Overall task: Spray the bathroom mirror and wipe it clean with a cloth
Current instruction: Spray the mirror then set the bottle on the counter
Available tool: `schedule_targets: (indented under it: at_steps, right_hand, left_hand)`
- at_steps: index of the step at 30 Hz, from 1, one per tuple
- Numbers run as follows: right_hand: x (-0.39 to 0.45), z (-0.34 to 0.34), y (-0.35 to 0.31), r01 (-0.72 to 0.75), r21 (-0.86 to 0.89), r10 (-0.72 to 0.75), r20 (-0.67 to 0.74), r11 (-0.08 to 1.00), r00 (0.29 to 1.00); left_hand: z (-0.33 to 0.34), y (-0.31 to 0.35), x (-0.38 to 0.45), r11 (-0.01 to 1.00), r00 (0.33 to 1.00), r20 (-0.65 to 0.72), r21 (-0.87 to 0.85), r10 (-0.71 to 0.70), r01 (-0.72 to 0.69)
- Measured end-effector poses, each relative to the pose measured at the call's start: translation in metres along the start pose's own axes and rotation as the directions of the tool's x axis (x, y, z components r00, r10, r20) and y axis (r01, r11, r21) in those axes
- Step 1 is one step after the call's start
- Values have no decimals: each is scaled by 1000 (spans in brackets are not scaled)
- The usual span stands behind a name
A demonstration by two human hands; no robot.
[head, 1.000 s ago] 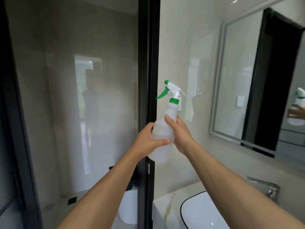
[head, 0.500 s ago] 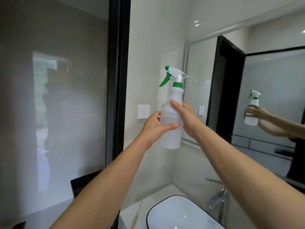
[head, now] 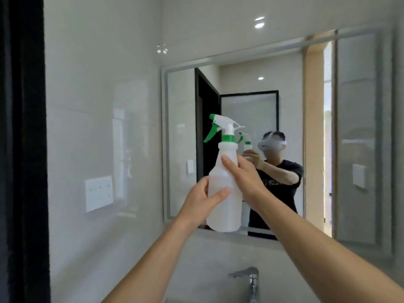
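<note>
A translucent white spray bottle [head: 224, 202] with a green collar and green trigger stands upright in front of the wall mirror [head: 284, 119]. My left hand [head: 202, 201] grips its lower body, thumb across the front. My right hand [head: 247, 178] holds the bottle's right side near the shoulder, fingers wrapped behind it. The nozzle points right, toward the mirror; the trigger faces left with no finger on it. The mirror reflects a person holding the same bottle. No cloth is in view.
A chrome faucet [head: 247, 278] sticks up at the bottom below the mirror. A white wall switch plate [head: 98, 193] sits on the tiled left wall. A black door frame [head: 24, 149] runs down the left edge.
The view has swung right and the mirror now faces me squarely. Both hands keep their hold on the bottle, which sits in front of the mirror's lower left part.
</note>
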State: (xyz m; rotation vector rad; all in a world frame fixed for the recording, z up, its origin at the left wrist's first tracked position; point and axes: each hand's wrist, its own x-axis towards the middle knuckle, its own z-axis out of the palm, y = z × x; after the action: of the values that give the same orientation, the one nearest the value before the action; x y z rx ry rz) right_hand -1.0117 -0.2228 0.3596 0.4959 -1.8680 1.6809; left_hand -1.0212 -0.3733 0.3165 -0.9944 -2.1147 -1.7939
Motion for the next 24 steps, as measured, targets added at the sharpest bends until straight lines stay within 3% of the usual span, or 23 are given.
schedule_targets:
  at_steps: [3,8,16,24]
  right_hand:
    - [4,-13,5,10,-18,-12,-102,1000,995]
    - [-7,-39,-2,-33,-94,12,-212,995,977]
    - [-34,-64,-9,-78,-156,47,-196,985,979]
    - [-37,-78,-7,-112,-118,98,-117,987,988]
  left_hand:
    - [-15,-5,38,1000,986,168,15,17,-19]
    - [-23,21,97,989,985,-128,-78,117,-127]
    - [12,67,144,947,967,56,-224,247,-229]
    - [28,60,156,860,952,98,-462,291,-216]
